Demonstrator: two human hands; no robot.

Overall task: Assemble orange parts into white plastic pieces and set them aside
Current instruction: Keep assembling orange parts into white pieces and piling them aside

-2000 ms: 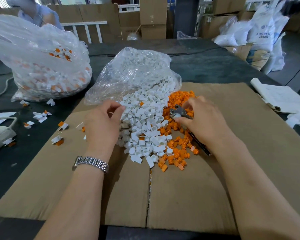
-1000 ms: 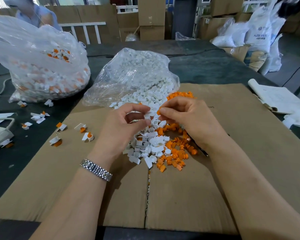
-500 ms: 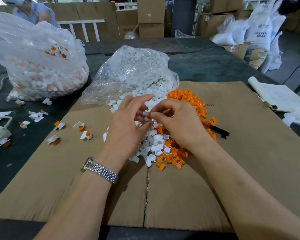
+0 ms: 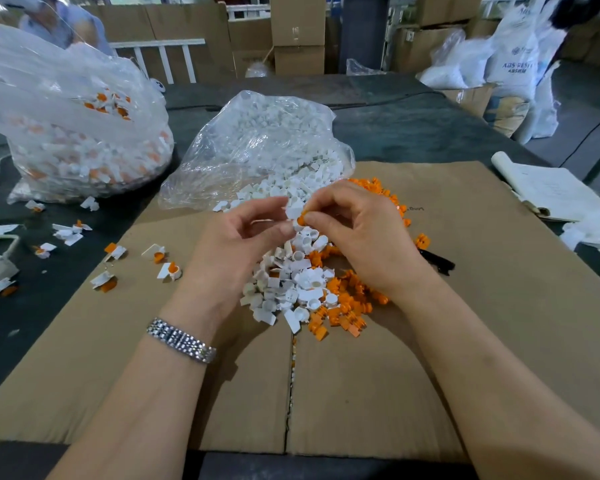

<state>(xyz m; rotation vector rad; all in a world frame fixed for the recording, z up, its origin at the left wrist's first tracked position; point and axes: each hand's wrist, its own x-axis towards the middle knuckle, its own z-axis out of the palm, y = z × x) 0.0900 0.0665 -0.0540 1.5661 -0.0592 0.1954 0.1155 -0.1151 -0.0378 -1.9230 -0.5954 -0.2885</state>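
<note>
My left hand (image 4: 236, 244) pinches a white plastic piece (image 4: 294, 211) above the heap. My right hand (image 4: 361, 233) pinches a small orange part (image 4: 301, 220) and holds it against that white piece. Below the hands lies a pile of white pieces (image 4: 291, 282), with a pile of orange parts (image 4: 347, 299) beside it on the right. Several assembled white-and-orange pieces (image 4: 168, 270) lie scattered to the left on the cardboard sheet (image 4: 361, 393).
A clear bag of white pieces (image 4: 257, 143) lies open behind the pile. A larger bag of assembled pieces (image 4: 73, 133) stands at the far left. A black-handled tool (image 4: 435, 261) lies right of my right hand. Papers (image 4: 548, 188) lie at the right edge.
My right hand put down the tool and picked an orange part. My left hand took a white piece. Both hands came together and rose a little above the pile.
</note>
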